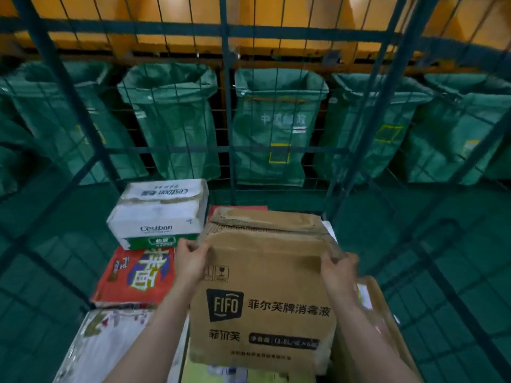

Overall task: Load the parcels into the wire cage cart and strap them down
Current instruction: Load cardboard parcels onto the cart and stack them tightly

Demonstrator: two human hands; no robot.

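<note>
A brown cardboard FIFO box (265, 294) is held upright inside the green wire cage cart (229, 150). My left hand (190, 261) grips its upper left edge and my right hand (338, 269) grips its upper right edge. To the left lies a white Cestbon box (160, 211) on top of a red printed box (135, 275). A white plastic-wrapped parcel (110, 344) lies at the bottom left. Another brown box (378, 308) shows partly behind my right forearm. No strap is in view.
Cage bars and mesh (69, 87) surround the parcels on the left, back and right. Behind the cage hang several open green mail sacks (276, 128) on an orange frame (179, 15). The floor around is dark green.
</note>
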